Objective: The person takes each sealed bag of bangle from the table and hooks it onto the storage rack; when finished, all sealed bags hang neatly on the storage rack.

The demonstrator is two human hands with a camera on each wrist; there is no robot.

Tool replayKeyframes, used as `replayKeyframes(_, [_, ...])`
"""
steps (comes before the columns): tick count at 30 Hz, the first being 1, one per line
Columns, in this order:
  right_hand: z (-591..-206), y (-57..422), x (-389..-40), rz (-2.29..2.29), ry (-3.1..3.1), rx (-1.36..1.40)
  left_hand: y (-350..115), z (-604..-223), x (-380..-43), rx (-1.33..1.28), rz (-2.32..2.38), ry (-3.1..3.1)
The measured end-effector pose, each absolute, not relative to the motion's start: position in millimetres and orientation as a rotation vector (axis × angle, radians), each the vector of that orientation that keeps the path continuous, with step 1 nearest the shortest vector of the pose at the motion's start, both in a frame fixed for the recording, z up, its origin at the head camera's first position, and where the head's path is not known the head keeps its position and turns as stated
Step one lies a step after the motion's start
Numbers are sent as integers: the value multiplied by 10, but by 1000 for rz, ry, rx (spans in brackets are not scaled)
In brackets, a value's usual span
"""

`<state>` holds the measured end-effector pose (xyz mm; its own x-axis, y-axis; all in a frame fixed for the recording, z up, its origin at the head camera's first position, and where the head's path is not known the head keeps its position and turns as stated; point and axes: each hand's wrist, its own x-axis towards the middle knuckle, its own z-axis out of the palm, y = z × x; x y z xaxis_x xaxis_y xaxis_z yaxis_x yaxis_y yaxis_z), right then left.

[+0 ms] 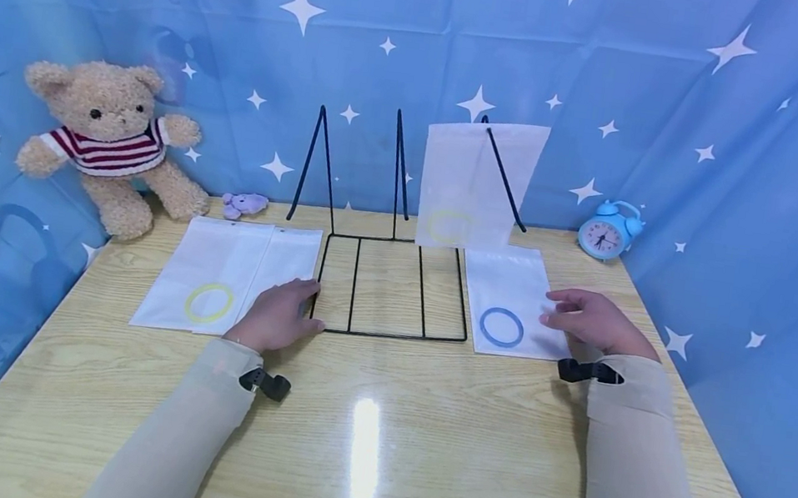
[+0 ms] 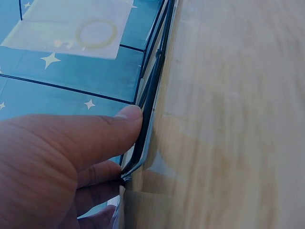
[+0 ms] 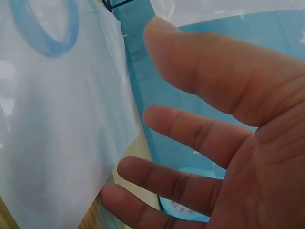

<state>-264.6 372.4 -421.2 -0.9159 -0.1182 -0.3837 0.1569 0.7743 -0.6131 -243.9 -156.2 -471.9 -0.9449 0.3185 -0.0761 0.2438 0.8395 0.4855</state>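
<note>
A black wire rack [image 1: 387,336] with upright prongs stands mid-table. My left hand [image 1: 277,315] holds its front left corner, the thumb [image 2: 127,117] against the front bar and the fingers by the side bar. On the rack's right prong hangs a white zip bag [image 1: 455,164] with a yellow ring [image 1: 451,227] inside. Right of the rack, another white bag [image 1: 516,281] lies flat with a blue ring [image 1: 501,327] in it. My right hand [image 1: 597,319] hovers at that bag's right edge, fingers spread apart and holding nothing.
Two overlapping white bags [image 1: 217,250] lie left of the rack; a yellow ring [image 1: 208,303] shows in one. A teddy bear [image 1: 112,127] and a small purple toy [image 1: 244,205] sit behind them. A blue alarm clock [image 1: 607,230] stands at the back right, before a starry curtain [image 1: 371,1].
</note>
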Motion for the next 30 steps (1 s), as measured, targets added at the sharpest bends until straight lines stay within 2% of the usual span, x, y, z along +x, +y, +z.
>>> replayKeyframes(11, [-4287, 3637, -2666, -742, 2653, 12, -1559, -4711, -2445, 435, 730, 2856])
replayKeyframes(30, [-4384, 3537, -2691, -703, 2619, 191, -1551, -4703, -2441, 437, 713, 2866])
